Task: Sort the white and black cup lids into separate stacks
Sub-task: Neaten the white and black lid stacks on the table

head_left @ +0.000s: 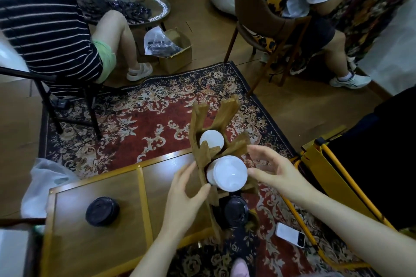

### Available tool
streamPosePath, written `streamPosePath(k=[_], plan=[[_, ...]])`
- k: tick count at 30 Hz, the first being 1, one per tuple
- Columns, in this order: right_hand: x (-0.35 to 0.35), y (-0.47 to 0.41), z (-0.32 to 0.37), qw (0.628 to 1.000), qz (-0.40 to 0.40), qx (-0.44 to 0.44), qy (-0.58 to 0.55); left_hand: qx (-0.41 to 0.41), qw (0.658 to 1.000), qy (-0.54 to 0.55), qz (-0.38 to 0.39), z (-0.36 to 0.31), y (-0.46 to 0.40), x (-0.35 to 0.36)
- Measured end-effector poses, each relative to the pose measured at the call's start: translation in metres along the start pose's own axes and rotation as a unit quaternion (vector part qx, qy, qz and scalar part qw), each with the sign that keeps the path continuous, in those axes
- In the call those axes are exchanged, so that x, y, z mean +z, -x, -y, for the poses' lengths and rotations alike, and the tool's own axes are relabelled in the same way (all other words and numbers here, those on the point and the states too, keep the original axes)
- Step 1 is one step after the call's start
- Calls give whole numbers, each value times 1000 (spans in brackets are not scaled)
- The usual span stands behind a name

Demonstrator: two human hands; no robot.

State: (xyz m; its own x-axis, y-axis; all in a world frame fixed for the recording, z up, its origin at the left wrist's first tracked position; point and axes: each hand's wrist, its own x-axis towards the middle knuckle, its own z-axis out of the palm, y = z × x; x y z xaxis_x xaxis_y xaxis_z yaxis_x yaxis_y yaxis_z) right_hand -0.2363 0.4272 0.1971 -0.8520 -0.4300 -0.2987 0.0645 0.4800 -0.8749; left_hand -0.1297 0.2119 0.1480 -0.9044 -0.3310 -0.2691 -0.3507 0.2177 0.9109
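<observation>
Now you are framing the white lid stack (pixel 227 173) in the wooden rack (pixel 202 153), left hand (pixel 184 198) and right hand (pixel 274 171) both spread, gripping nothing. Be closing evenly on the rim, lifting straight.

Open hands (pixel 186 189) (pixel 273 170) either side of white lids (pixel 227 173) in wooden holder (pixel 203 141)

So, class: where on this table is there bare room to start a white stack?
Free: the panel between the black lid stack and left hand, and the table's near edge. Crowded: around the wooden holder.
</observation>
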Motion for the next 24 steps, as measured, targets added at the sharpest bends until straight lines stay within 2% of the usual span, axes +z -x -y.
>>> streamPosePath(k=[7, 13, 16, 20, 24], plan=[[73, 4, 68, 992, 25, -113, 41, 42, 986, -95, -131, 20, 2, -91], [174, -21, 86, 987, 68, -145, 6, -27, 974, -108, -196, 91, -1, -184], [228, -38, 82, 989, 98, -111, -3, -100, 966, -124, -204, 136, -5, -225], [302, -61, 51, 985, 170, -2, 4, -176, 961, -111, -182, 194, -5, -248], [360, -84, 6, 982, 170, 80, 11, -194, 964, -82, -162, 239, -10, -241]])
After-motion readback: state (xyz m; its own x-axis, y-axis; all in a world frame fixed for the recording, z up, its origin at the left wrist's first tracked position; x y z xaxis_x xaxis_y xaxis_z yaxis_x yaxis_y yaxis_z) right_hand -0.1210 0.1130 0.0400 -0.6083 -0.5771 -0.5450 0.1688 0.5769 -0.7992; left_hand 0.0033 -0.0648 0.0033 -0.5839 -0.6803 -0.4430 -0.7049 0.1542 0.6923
